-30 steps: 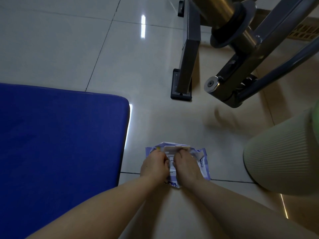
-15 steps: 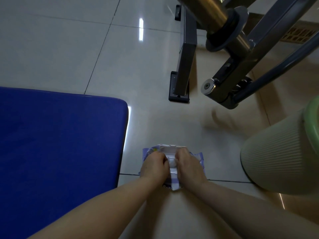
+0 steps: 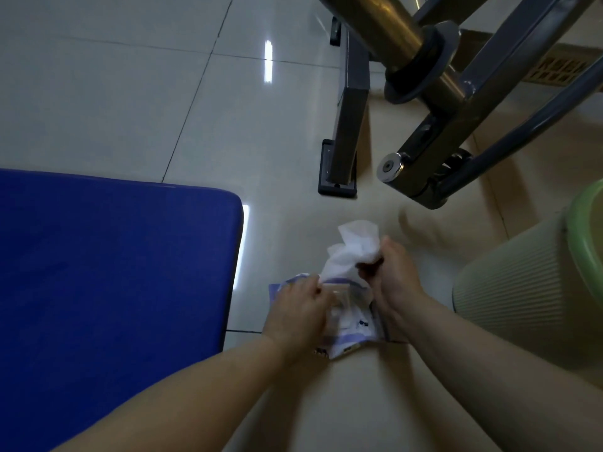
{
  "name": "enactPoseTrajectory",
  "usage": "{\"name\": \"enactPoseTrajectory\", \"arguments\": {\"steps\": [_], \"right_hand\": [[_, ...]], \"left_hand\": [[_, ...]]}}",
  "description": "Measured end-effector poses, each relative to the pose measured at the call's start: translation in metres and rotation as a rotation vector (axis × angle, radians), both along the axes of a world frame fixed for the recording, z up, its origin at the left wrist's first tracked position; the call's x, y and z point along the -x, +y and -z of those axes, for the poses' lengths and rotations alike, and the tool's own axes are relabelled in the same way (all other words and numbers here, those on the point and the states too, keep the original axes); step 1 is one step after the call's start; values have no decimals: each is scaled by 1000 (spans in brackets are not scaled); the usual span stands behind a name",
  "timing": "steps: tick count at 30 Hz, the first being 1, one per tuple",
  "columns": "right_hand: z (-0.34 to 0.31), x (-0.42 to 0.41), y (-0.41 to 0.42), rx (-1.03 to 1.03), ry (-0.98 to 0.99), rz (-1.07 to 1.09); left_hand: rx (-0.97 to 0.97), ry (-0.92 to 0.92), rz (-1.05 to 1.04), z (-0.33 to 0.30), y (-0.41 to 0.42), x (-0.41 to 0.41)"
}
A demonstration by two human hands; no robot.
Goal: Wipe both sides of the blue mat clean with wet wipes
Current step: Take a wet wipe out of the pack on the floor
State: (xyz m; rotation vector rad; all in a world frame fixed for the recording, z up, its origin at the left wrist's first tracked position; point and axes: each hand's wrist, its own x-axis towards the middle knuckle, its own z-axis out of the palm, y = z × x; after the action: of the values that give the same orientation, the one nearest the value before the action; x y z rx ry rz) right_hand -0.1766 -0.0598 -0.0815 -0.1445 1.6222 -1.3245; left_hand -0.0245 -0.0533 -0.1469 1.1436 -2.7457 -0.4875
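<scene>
Right hand is closed around a crumpled white wet wipe, which is drawn up out of the wipes pack. Left hand is pressed on the pack's left part, fingers bent over its top; the pack is held down on the tiled floor. Blue mat is laid flat on the floor, just left of the pack, not touching it. Ribbed pale bin with a green rim is seen at right. Grey metal frame is seen beyond the hands.
</scene>
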Motion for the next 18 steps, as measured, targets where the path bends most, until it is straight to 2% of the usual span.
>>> {"name": "enactPoseTrajectory", "arguments": {"steps": [2, 3, 5, 8, 11, 13, 16, 18], "right_hand": [[-10, 0, -4, 38, -309, 39], [-17, -1, -6, 64, -382, 22], [-30, -3, -10, 105, -461, -26], [-37, 0, -16, 65, -431, -109], [-34, -1, -17, -6, -317, -231], [-31, -5, -19, -25, -287, -260], [-38, -12, -20, -22, -459, -216], [-50, -19, -22, -21, -597, -192]], "left_hand": [[30, 41, -160, -8, -10, -1], [3, 26, -196, -10, -12, 0], [-118, -50, -119, -8, -2, 2], [-139, -220, 92, 2, 19, -4], [-194, -339, 140, 13, 26, -13], [-140, -398, 192, 14, 25, -11], [-159, -404, 138, -1, 15, -2], [-204, -325, -28, -16, 2, -6]]}}
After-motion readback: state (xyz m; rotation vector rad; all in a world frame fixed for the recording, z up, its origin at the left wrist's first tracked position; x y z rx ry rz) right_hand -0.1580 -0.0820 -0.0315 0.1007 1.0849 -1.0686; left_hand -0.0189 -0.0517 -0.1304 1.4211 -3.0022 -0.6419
